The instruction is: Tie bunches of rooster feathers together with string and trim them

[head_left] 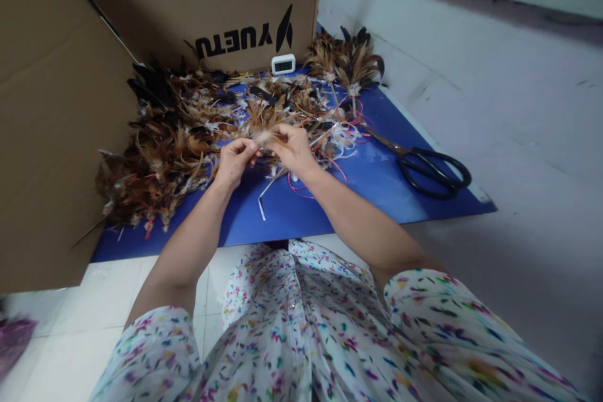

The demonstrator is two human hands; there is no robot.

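Both hands meet over the middle of the blue table, around a small tuft of brown feathers (262, 136) with pale fluff at its base. My left hand (235, 160) pinches the fluffy end between thumb and fingers. From the other side my right hand (293, 149) closes on the same feathers, some brown tips showing along its fingers. Just behind and around them lie loose brown and black feathers (183, 138), heaped most thickly to the left. A bent white stick (262, 206) lies in front of the hands.
Black-handled scissors (431, 171) lie at the right of the blue table (301, 223), beside tangled pink string (355, 114). Two bound feather bunches (346, 63) rest at the back right. A small white digital clock (283, 65) stands before the cardboard box (226, 6). A wall (494, 88) borders the right.
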